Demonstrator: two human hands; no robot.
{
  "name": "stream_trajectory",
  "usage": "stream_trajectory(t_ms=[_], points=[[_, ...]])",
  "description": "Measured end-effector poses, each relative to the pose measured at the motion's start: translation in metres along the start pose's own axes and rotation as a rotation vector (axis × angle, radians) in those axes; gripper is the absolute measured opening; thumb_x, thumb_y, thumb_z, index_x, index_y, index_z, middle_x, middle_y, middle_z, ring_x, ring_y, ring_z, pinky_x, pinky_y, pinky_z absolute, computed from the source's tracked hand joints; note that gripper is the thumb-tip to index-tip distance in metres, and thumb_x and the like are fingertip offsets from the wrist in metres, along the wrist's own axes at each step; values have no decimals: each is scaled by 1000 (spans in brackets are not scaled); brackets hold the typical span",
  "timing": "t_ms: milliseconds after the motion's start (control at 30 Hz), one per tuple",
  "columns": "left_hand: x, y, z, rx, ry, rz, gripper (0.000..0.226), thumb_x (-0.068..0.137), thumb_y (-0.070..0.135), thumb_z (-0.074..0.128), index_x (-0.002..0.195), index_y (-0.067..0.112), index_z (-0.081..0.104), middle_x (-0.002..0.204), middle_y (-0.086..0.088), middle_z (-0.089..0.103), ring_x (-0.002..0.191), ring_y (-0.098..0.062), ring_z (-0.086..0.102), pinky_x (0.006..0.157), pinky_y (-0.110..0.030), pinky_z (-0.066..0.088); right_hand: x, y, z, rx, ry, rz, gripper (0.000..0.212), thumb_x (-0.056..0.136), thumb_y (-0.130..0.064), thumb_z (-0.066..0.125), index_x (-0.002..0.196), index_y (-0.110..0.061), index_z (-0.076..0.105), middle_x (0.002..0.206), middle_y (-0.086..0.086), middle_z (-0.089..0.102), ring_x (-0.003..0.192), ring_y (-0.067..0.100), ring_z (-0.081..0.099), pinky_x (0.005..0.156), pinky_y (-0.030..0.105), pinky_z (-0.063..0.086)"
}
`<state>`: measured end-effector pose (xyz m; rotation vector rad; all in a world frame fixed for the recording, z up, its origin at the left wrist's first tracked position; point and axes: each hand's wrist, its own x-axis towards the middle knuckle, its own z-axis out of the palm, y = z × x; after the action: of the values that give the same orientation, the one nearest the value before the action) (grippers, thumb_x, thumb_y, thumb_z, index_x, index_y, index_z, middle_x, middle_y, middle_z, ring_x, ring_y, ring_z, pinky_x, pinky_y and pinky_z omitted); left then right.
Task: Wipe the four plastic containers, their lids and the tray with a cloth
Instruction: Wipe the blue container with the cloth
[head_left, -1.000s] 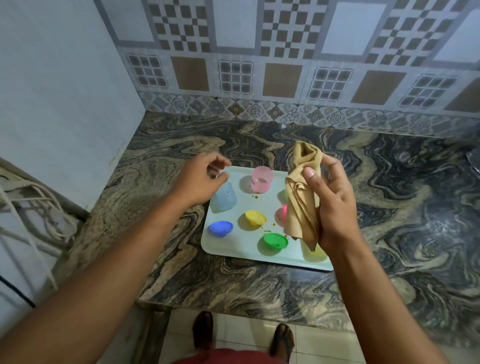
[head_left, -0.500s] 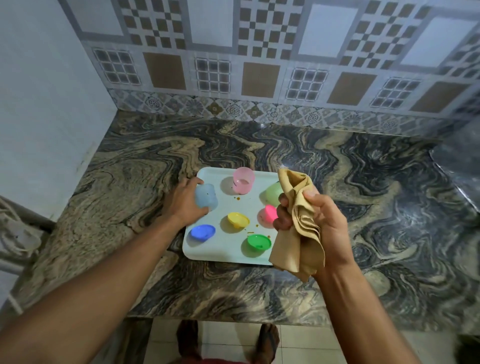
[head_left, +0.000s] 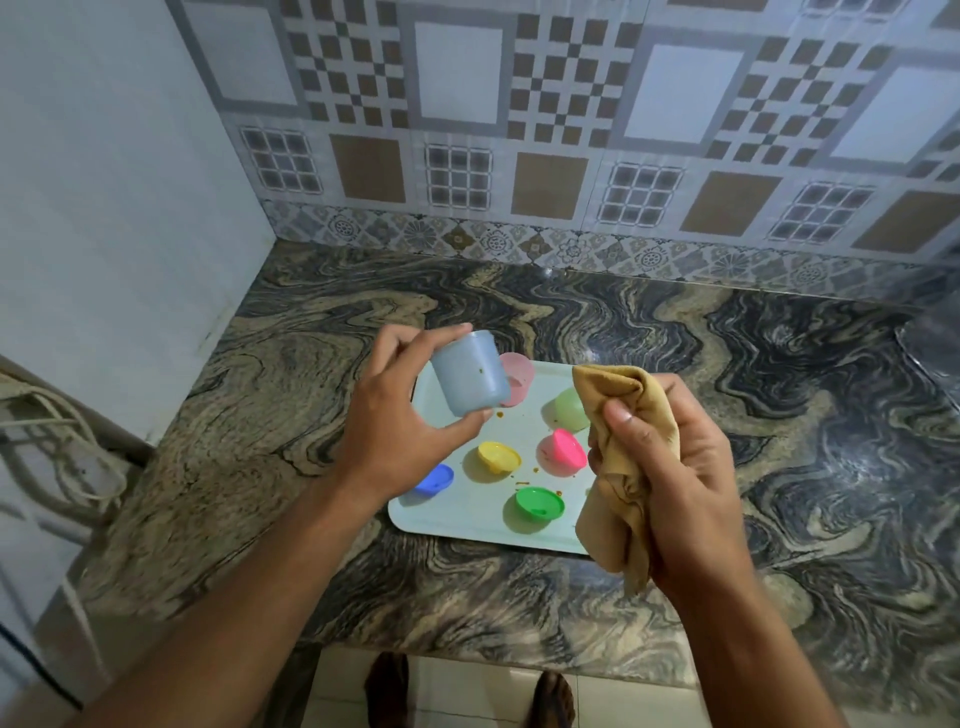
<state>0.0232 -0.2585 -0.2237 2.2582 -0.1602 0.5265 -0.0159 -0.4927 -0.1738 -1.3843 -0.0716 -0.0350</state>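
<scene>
Left hand (head_left: 395, 415): grips blue container (head_left: 470, 374) above tray (head_left: 467, 519). Right hand (head_left: 675, 467): clutches tan cloth (head_left: 623, 467). First container in hand, unwiped; next, bring cloth to it.

No readable text, labels, brand names, numbers or signs appear anywhere in view. The tray (head_left: 470, 525), the coloured containers and lids on it, the cloth (head_left: 623, 467) beside it and the patterned wall tiles (head_left: 519, 130) behind it carry no writing.
</scene>
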Motion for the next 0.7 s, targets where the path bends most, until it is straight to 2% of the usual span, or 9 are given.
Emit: stream_trajectory(t_ms=[67,133,233,333,433,500,533,633,700], points=[[0,29,-16,-15,42,31,76,68,35,93,138,25,64,119,-3,51,106,-7,53,92,-14,43,-5,-10,8,-53,16,-118,19,93,-15,65,95,-29,78,76,-9,67,67,2,57,60,15,46],[0,53,-29,-23,75,56,76,69,38,91,138,26,64,119,-4,52,108,-10,56,92,-14,45,-10,-20,14,-114,16,-242,17,93,-10,66,100,-23,76,84,-16,73,74,-5,63,67,10,47],[-2,77,-43,-10,111,88,80,67,29,96,140,23,64,119,-8,53,107,-14,58,93,-12,44,-17,-32,20,-264,38,-379,13,93,-13,70,104,-17,73,89,-16,72,78,-2,66,72,11,48],[-4,91,-48,-3,125,109,82,68,28,96,142,23,63,119,-8,53,109,-11,57,93,-9,41,-21,-43,23,-309,66,-475,15,93,-19,73,106,-22,66,95,-14,72,79,7,69,71,21,54],[-6,100,-49,-10,132,104,84,67,35,92,144,25,61,118,-3,53,110,-9,57,93,-10,41,-24,-45,24,-375,105,-520,15,94,-28,76,102,-26,64,90,-8,72,65,18,69,53,42,57],[-6,103,-49,-26,143,82,85,65,35,95,142,22,60,119,2,56,112,-10,58,93,-16,45,-23,-46,25,-429,129,-543,16,93,-32,77,99,-24,64,87,2,71,61,23,68,49,45,54],[-6,104,-50,-29,155,76,82,64,35,95,137,20,61,119,3,57,112,-12,59,94,-23,48,-22,-46,26,-452,134,-561,17,93,-31,78,98,-22,64,88,6,69,64,24,67,52,44,55],[-5,108,-51,-7,176,109,69,65,44,91,124,21,64,118,6,56,110,-18,60,91,-44,53,-18,-52,30,-557,167,-654,19,90,-21,79,94,-7,67,94,6,60,84,14,63,69,27,52],[-5,110,-51,2,177,125,68,66,47,89,125,22,67,118,5,55,110,-18,60,90,-49,53,-17,-53,35,-580,193,-670,21,88,-20,83,91,-4,69,93,3,57,81,12,62,67,25,51]])
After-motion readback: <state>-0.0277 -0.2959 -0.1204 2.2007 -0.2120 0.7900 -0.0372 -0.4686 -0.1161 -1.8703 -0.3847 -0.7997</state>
